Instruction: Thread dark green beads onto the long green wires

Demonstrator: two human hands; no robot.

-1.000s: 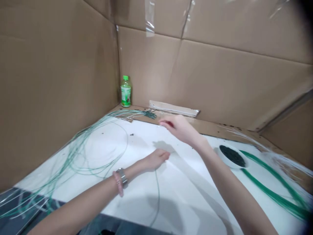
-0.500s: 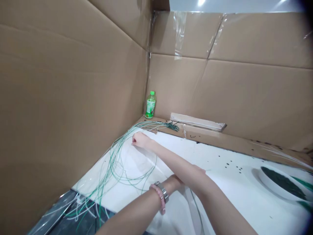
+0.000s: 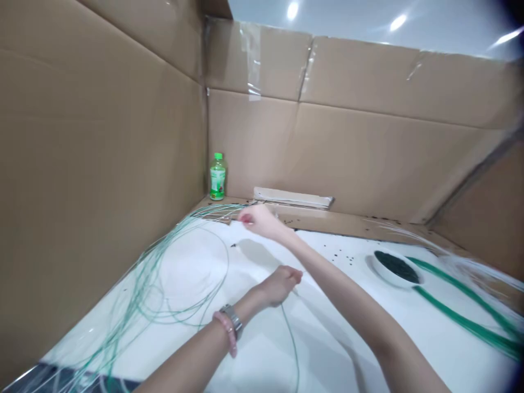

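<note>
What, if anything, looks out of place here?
Small dark specks are scattered over the white surface just left of the white bowl. They look like spilled dark granules from that bowl.

Bare-armed at the bench: a person's left forearm [image 3: 188, 349] wears two pieces at the wrist, a strand of rounded pink beads [image 3: 230, 334] and, touching it on the hand side, a silver metal band [image 3: 231, 319] of flat jointed links, its face, if it has one, hidden from the head-worn camera. The left hand [image 3: 280, 285] is ungloved. So is the right hand [image 3: 262, 222], its fingertips too blurred to make out detail, and the right forearm [image 3: 360, 316] runs bare and slim, tapering toward the wrist, out to the frame's lower edge, with no sleeve or cuff in view.
</note>
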